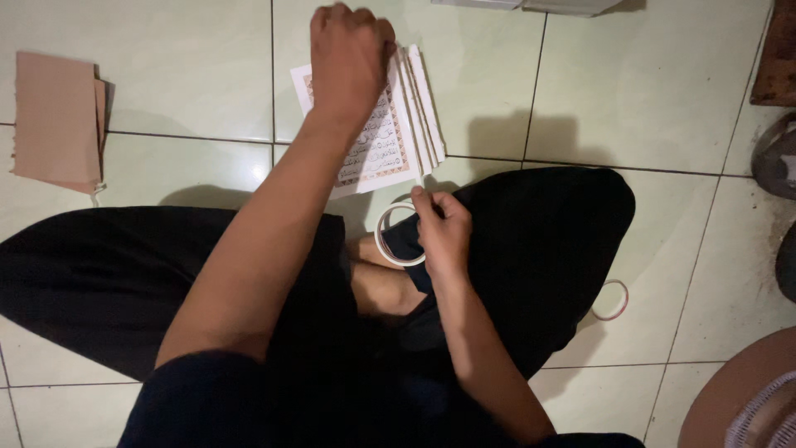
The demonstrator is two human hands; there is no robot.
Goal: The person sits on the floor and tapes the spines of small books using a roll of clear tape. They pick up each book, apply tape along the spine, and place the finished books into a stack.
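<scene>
I sit cross-legged on a tiled floor. My left hand is stretched forward, fingers curled, pressing on a stack of printed white booklets with ornate bordered pages, fanned out on the floor. My right hand is close to my lap and grips a white roll of tape, fingertips pinched at its upper edge near the booklets' lower corner.
A stack of brown card sheets lies at the far left. A second thin tape ring rests on the floor right of my knee. A dark mat and footwear sit at the right edge; a round object lower right.
</scene>
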